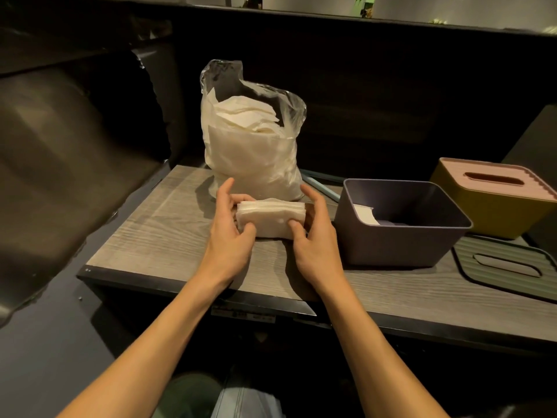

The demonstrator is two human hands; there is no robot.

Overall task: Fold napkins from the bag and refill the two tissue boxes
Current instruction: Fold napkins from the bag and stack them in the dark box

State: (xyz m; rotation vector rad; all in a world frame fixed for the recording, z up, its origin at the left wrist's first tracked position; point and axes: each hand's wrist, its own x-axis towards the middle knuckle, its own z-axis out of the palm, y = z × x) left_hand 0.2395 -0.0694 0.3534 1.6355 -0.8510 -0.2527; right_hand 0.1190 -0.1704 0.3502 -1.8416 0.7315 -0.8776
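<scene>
On the left part of the wooden table (156, 236), the left hand (230, 233) is gripping the left end of a folded stack of napkins (269, 220), its thumb curled onto the near face and its fingers wrapping behind. The stack is sitting upright near the middle of the table, just in front of the clear plastic bag (253, 140), which is standing open at the far edge and holding loose white napkins. The right hand (313, 239) is gripping the stack's right end in the same way, thumb pressing the near face. Just right of that hand, the open purple tissue box (401, 236) is holding a few napkins at its bottom. Farther right, the yellow tissue box (494, 200) is sitting closed under a pink slotted lid, and a grey-green slotted lid (506, 267) is lying flat near the table's right edge.
</scene>
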